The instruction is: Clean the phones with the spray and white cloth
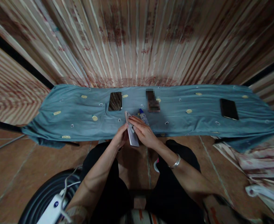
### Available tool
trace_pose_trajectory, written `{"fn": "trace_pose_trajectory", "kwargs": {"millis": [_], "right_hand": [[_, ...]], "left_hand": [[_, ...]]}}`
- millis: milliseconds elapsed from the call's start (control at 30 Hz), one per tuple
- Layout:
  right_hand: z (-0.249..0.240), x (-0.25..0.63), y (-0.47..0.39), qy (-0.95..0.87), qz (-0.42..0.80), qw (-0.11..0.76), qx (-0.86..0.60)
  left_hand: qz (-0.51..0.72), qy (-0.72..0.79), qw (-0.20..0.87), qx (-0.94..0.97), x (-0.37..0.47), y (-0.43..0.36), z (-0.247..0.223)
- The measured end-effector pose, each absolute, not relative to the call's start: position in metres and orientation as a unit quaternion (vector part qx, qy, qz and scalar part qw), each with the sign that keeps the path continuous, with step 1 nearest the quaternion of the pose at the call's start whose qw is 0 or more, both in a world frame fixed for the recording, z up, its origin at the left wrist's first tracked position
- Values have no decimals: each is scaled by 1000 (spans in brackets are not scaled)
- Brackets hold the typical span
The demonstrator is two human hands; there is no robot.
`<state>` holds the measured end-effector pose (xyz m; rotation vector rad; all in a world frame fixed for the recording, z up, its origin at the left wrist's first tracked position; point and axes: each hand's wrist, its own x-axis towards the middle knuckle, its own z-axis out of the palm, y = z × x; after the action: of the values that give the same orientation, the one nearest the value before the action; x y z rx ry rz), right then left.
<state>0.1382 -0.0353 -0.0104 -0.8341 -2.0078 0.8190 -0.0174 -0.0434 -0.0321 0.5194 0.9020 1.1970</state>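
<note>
A thin, light purple-grey slab like a phone point(133, 139) is tilted on its edge over the front edge of the cloth-covered surface. My left hand point(121, 135) grips its left side, fingers wrapped behind it. Against its face, my right hand point(144, 131) presses with fingers together, a small pale piece point(132, 129) under them that I cannot make out. Just beyond my right hand lies a tube with a blue cap point(143, 115), partly hidden by the fingers. Behind the slab, to the left, a dark phone point(115, 101) lies flat.
The surface bears a blue-green patterned cloth point(181, 121). A blurred-out dark item point(152, 102) lies at its middle back, another dark phone point(229, 109) at the right. Below left are a black coil point(34, 199) and a white power strip point(50, 210) with cables. Curtains hang behind.
</note>
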Motion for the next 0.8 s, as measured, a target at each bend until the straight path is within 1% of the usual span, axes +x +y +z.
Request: {"fn": "trace_pose_trajectory", "kwargs": {"millis": [233, 367, 467, 800], "right_hand": [[-10, 140, -32, -792, 308, 398, -345], [-8, 143, -28, -784, 319, 393, -359], [-9, 143, -25, -779, 327, 396, -359], [-24, 143, -14, -745, 367, 384, -403]], "left_hand": [[504, 397, 719, 269, -12, -50, -27], [479, 391, 730, 290, -10, -55, -21], [483, 390, 728, 293, -10, -57, -20], [464, 381, 741, 300, -13, -57, -21]]}}
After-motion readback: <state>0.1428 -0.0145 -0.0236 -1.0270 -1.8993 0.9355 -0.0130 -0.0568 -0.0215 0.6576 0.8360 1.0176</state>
